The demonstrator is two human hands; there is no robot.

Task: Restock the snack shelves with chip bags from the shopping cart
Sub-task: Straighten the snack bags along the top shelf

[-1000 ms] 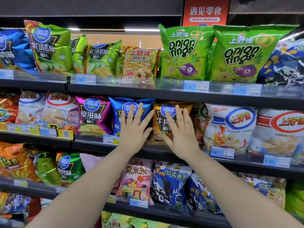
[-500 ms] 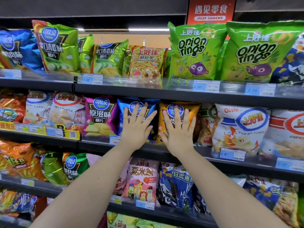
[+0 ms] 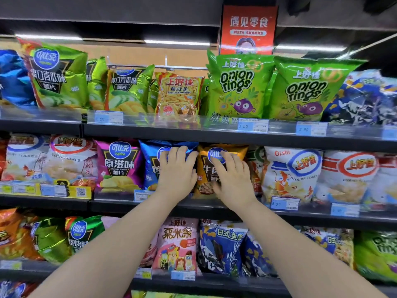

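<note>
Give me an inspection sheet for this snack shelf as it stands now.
Surface: middle shelf, dark, packed with bags, price tags along its front edge.
Job's things: blue chip bag and orange chip bag stand side by side on the middle shelf; shopping cart not in view.
Clutter: nothing seen.
Grippers: left hand rests on the blue chip bag's front; right hand rests on the orange chip bag's front; neither grips anything.
Cables: nothing seen.
Surroundings: onion rings bags on the top shelf; red sign above them.
</note>
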